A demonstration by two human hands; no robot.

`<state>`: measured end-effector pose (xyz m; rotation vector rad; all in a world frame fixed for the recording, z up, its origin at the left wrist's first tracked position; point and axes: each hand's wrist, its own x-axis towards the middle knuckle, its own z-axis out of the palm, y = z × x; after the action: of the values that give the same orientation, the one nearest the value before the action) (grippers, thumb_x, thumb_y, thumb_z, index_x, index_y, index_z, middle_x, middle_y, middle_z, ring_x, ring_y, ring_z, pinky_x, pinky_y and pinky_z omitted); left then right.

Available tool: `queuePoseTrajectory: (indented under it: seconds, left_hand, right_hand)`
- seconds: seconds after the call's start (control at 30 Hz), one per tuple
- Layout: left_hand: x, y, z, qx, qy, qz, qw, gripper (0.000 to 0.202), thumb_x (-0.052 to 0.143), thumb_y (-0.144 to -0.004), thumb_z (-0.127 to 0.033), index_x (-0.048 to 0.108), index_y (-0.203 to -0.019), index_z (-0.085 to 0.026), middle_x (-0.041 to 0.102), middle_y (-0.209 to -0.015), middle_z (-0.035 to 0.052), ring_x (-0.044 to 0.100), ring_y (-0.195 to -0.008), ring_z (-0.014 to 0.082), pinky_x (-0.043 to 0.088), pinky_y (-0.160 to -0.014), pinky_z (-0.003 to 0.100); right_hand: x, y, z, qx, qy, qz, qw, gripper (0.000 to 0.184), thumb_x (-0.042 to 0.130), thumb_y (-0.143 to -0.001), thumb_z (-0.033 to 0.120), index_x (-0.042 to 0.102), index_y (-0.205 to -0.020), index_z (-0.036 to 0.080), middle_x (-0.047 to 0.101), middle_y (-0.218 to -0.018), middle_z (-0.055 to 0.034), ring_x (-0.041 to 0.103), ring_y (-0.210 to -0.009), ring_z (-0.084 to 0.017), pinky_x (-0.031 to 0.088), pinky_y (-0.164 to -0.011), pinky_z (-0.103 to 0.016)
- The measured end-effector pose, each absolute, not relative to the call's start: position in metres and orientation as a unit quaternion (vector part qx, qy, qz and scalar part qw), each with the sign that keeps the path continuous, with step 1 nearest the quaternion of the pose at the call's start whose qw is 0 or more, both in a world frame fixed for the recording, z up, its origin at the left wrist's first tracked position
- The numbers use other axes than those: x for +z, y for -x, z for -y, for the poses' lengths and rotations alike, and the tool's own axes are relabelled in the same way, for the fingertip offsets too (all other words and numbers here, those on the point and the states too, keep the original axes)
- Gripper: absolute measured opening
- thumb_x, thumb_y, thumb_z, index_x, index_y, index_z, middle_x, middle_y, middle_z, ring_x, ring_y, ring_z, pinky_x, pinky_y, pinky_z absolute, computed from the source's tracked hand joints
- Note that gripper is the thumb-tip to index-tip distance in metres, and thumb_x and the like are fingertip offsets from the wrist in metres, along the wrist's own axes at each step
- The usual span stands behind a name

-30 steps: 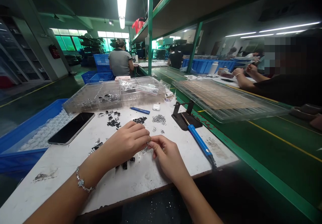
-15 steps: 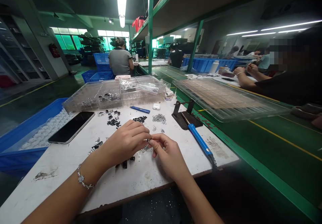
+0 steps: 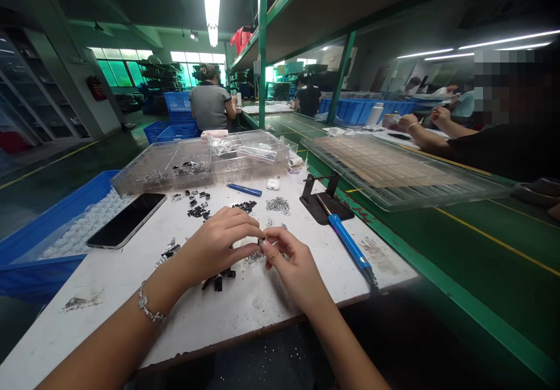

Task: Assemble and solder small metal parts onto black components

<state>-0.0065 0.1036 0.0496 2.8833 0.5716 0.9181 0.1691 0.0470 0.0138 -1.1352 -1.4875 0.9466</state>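
hands meet over the bench (image 3: 245, 314) middle, toward its front edge: left hand (image 3: 214, 247) and right hand (image 3: 291, 261) both pinch one small metal piece (image 3: 261, 241) just above a heap of loose metal pieces (image 3: 255, 257), probably kept there for easy reach; soldering iron (image 3: 347, 241) lies parked toward the right edge.

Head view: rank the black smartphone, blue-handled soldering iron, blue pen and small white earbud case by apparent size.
1. Black smartphone, largest in area.
2. Blue-handled soldering iron, similar length, thinner.
3. Blue pen.
4. Small white earbud case; both lie farther away.
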Motion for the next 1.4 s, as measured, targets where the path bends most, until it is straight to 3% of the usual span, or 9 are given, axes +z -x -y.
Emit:
queuePoseTrajectory:
  seconds: [0.53,1.4]
  left_hand:
    - [0.0501,0.0072,-0.1033,0.294,-0.939,-0.177,0.012,0.016,0.057,-0.089,-0.022,0.062,-0.104,-0.021,0.066,-0.095,0.0050,0.056,-0.092,0.0196,0.042,-0.082,0.036]
    - [0.0524,0.0068,-0.1018,0.294,-0.939,-0.176,-0.026,0.014,0.058,-0.089,-0.022,0.060,-0.102,-0.019,0.066,-0.095,0.0049,0.055,-0.093,0.0197,0.042,-0.081,0.036]
  right_hand:
    - [0.0135,-0.1668,-0.0487,0.460,0.455,0.563,0.515,0.014,0.054,-0.087,0.028,0.060,-0.092,0.016,0.060,-0.071,-0.0006,0.052,-0.058,-0.012,0.044,-0.057,-0.026]
    - [0.0167,-0.1678,-0.0479,0.476,0.434,0.549,0.532,0.018,0.060,-0.084,0.031,0.062,-0.091,0.014,0.062,-0.069,-0.0012,0.052,-0.055,-0.010,0.045,-0.054,-0.024]
